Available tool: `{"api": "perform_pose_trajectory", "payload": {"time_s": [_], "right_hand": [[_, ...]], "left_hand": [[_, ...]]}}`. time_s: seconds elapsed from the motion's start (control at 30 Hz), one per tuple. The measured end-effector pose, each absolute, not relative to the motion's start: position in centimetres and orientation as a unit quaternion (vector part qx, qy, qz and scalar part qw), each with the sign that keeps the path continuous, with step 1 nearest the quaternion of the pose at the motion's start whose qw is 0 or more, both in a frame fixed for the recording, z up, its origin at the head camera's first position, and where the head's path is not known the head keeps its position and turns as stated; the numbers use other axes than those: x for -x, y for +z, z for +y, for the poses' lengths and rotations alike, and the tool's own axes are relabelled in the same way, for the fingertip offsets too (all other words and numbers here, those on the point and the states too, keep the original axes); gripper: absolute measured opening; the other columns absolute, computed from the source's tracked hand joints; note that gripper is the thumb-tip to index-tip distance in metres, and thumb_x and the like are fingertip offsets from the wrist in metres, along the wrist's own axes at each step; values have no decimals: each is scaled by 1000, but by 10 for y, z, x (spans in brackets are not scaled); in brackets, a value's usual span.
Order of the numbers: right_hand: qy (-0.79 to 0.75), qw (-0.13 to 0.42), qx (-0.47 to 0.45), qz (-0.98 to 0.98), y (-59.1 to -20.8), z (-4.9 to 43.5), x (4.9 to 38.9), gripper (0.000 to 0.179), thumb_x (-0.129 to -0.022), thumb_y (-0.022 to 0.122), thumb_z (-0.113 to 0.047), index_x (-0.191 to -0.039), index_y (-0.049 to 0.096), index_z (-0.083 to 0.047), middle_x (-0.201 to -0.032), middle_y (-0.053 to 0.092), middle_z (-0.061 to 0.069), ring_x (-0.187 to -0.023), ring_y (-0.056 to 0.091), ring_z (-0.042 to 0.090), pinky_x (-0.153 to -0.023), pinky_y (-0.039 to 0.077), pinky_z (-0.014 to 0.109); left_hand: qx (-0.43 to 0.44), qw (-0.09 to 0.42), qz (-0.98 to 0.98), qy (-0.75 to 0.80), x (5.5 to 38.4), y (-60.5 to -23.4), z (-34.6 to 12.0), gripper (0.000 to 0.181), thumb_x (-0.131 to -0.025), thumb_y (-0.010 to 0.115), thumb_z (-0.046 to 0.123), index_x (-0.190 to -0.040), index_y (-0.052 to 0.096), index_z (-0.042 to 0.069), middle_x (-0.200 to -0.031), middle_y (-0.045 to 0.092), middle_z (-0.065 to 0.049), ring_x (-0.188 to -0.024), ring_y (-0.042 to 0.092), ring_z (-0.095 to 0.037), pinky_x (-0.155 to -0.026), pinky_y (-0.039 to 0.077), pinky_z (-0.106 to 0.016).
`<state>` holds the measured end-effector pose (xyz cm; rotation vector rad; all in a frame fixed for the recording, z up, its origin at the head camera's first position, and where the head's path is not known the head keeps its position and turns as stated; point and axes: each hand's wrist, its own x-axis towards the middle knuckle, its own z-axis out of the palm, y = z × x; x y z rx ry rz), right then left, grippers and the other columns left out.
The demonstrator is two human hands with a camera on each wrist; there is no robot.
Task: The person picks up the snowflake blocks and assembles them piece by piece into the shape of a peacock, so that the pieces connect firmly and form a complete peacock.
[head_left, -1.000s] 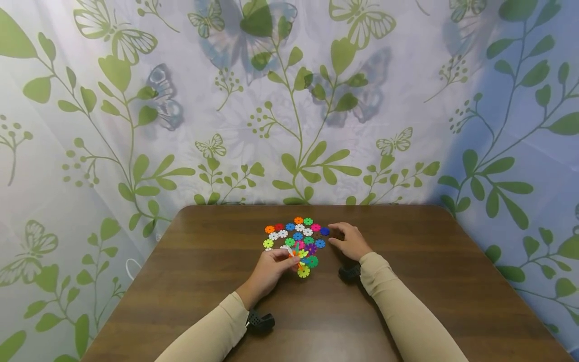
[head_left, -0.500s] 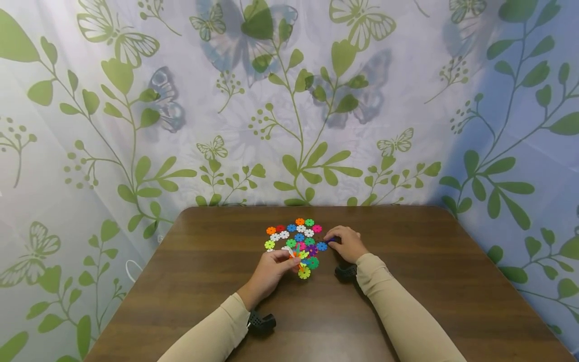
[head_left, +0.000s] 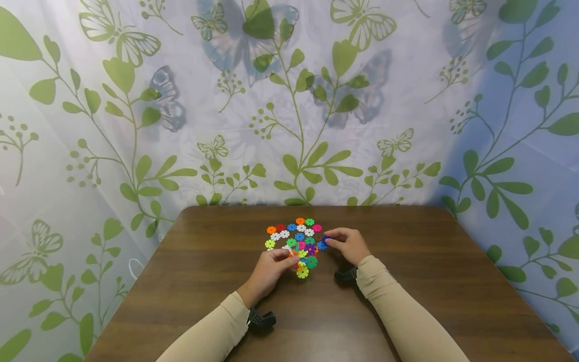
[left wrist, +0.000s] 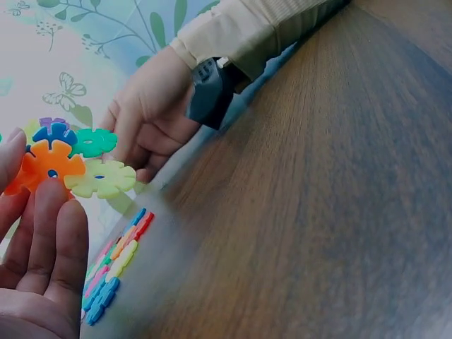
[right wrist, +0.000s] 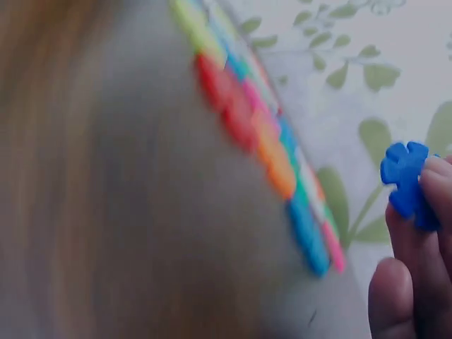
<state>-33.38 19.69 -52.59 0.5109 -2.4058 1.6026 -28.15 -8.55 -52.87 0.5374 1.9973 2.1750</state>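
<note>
My left hand (head_left: 267, 274) holds a cluster of joined flower-shaped plastic discs just above the table. In the head view a purple disc (head_left: 310, 250) and a green disc (head_left: 311, 262) belong to it. The left wrist view shows its orange disc (left wrist: 42, 161) between thumb and fingers, with a pale yellow disc (left wrist: 106, 185) sticking out sideways. Between thumb and fingers, my right hand (head_left: 350, 245) pinches a single dark blue disc (right wrist: 404, 173), raised off the table and apart from the cluster. Part of the cluster is hidden behind the left fingers.
Loose flower-shaped discs in several colours, such as a blue one (head_left: 291, 227), lie flat on the brown wooden table (head_left: 407, 226) beyond the hands. A patterned curtain (head_left: 289, 125) hangs behind the table's far edge. Each wrist wears a black device (head_left: 261, 321).
My right hand has moved onto the dark blue disc at the right of the loose discs and picked it up. The left hand keeps the cluster in nearly the same place.
</note>
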Motion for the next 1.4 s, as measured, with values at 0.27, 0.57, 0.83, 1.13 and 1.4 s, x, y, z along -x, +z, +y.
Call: {"api": "perform_pose_trajectory", "payload": {"time_s": [0.27, 0.57, 0.83, 1.13, 1.4], "right_hand": [[611, 67, -218, -758, -502, 182, 321, 19, -97, 78, -8, -114, 79, 0, -109, 75, 18, -91, 71, 39, -77, 61, 49], [605, 59, -288, -740, -475, 161, 306, 18, -97, 76, -3, -114, 78, 2, -107, 76, 14, -93, 73, 41, -81, 61, 50], [579, 72, -320, -746, -470, 155, 303, 16, -97, 76, -2, -113, 77, 3, -105, 76, 8, -86, 74, 34, -75, 63, 42], [552, 89, -336, -758, -471, 153, 300, 13, -96, 77, -3, -110, 80, -4, -102, 77, 5, -84, 72, 30, -70, 62, 43], [546, 93, -371, -746, -476, 152, 300, 11, -95, 75, 4, -106, 78, 2, -99, 77, 8, -88, 74, 23, -78, 62, 38]], "left_hand": [[-177, 67, 675, 713, 282, -531, -85, 22, -99, 78, 19, -104, 78, -2, -91, 75, -19, -81, 73, -27, -86, 60, -44], [-197, 50, 702, 683, 283, -529, -85, 20, -98, 79, 23, -100, 81, 3, -87, 75, -16, -79, 70, -28, -81, 61, -40], [-215, 38, 721, 657, 283, -529, -87, 19, -98, 79, 25, -96, 83, 7, -84, 75, -11, -76, 62, -36, -63, 51, -31], [-233, 39, 726, 645, 282, -529, -88, 18, -97, 80, 27, -96, 83, 9, -85, 75, -8, -75, 62, -36, -62, 51, -31], [-247, 37, 723, 644, 281, -532, -87, 15, -98, 80, 20, -92, 81, 6, -83, 75, -11, -75, 68, -24, -71, 59, -38]]}}
